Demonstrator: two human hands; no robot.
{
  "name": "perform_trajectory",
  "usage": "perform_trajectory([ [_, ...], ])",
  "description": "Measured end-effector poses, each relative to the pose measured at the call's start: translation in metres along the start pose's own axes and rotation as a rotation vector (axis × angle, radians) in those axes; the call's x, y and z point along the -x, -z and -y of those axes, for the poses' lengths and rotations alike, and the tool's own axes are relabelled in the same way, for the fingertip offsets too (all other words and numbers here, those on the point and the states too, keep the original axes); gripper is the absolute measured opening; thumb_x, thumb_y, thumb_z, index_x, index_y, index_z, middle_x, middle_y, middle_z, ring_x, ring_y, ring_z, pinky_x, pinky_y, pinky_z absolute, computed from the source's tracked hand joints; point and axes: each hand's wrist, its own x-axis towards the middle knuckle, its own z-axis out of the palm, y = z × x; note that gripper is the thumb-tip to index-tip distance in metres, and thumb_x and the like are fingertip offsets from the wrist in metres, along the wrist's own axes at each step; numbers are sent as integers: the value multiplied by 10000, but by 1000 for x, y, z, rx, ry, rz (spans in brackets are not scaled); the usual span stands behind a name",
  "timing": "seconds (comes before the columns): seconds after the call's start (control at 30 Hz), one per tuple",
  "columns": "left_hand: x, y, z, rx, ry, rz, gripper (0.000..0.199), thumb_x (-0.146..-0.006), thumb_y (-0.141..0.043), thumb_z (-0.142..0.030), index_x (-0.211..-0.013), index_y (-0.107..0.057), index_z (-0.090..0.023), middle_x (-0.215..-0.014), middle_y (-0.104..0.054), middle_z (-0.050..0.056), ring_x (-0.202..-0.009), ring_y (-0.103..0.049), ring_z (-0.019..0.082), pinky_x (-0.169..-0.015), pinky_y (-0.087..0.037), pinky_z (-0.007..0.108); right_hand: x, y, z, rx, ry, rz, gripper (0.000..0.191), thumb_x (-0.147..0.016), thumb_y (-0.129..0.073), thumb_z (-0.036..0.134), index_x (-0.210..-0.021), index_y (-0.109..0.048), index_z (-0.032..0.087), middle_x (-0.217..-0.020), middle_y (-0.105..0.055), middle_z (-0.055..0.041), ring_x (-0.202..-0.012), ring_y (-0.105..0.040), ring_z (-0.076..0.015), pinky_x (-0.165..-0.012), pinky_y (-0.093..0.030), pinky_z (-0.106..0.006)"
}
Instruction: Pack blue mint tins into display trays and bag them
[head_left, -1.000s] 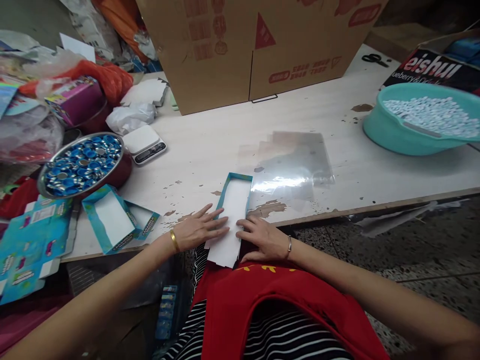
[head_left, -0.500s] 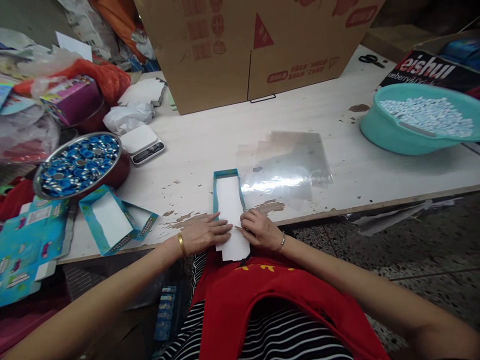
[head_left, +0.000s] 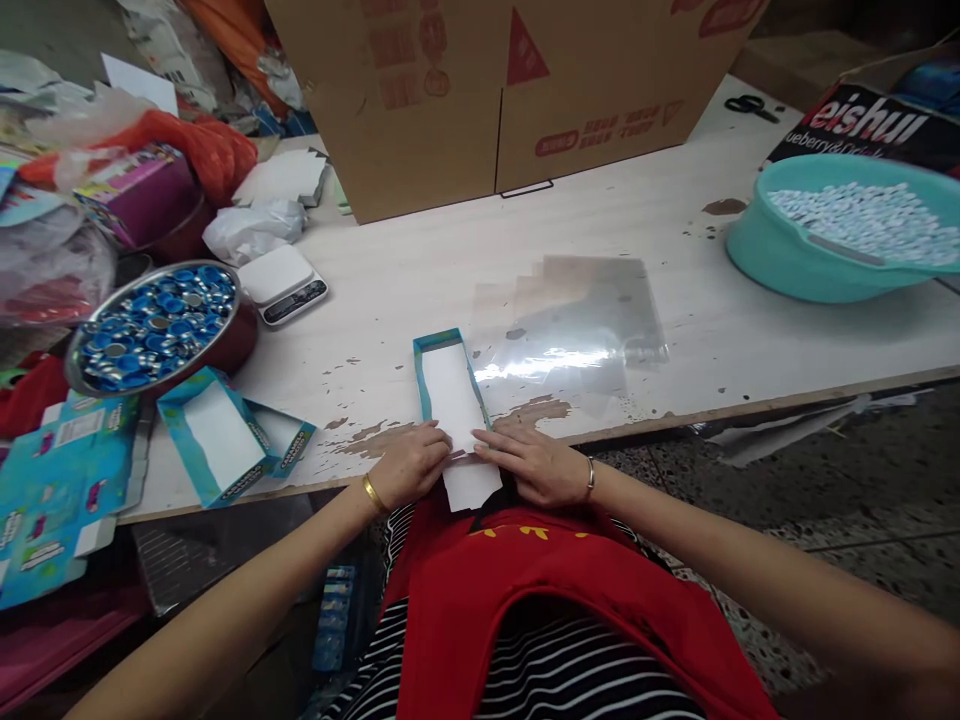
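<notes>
A small cardboard box (head_left: 450, 385), blue on its walls and white inside, lies at the table's front edge. Its far end stands up as a tray; the near end is a flat white flap that hangs over the edge towards my apron. My left hand (head_left: 411, 462) grips the box's left near corner with curled fingers. On the right side, my right hand (head_left: 534, 462) holds the wall, its thumb and fingers at the fold of the flap. Clear plastic sheets (head_left: 592, 310) lie just beyond the right hand.
Two formed blue boxes (head_left: 214, 435) and flattened blue cartons (head_left: 67, 490) lie left. Behind them are a bowl of blue-and-silver pieces (head_left: 161, 325) and a white scale (head_left: 281, 280). A large carton (head_left: 450, 130) stands behind; a turquoise basin (head_left: 810, 270) of white pieces stands right.
The left hand has drawn back from lying flat over the flap to gripping the left corner. The box's far end has swung slightly left, and the flap now bends at the fold.
</notes>
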Motion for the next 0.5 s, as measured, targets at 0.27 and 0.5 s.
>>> perform_trajectory([
  [0.27,5,-15,-1,80,216,-111,241,-918,-446,-267,-895,-670,-184,-1503,-305,98,-1432,-28,338,-1088,-152,666,-6,-20,8,-161,-153,-280,410,-932,-403,287,-1329,-461,200,-1363,-508,-118,-1145,-484,-258,-933,-434,-483],
  [0.5,-1,-25,-4,440,391,-230,534,-958,-326,-338,-1464,-179,-253,-1558,-155,91,-1438,-70,260,-1144,-185,527,-36,-24,19,-461,-477,-593,309,-946,-427,295,-1221,-507,179,-943,-655,-81,-864,-595,-195,-801,-493,-363],
])
